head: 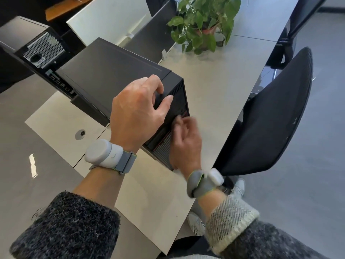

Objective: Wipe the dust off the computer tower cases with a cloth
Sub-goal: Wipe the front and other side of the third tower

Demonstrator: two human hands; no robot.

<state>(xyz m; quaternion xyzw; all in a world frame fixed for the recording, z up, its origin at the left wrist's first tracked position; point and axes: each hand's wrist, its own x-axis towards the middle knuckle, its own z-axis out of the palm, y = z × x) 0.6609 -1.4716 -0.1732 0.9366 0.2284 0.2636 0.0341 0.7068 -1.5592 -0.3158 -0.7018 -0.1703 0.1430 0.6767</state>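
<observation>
Head camera: the left hand gripped the upper front edge of a black computer tower case on a pale desk, fingers curled over it. The right hand, blurred, touched the case's front panel with bent fingers; whether it held anything could not be told. A second tower sat behind on the left, a potted plant farther back, and a black chair beside the desk on grey floor.

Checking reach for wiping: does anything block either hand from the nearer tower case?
Nothing visible does. The left hand grips the tower case by its top front edge; the right hand is at its front panel.
</observation>
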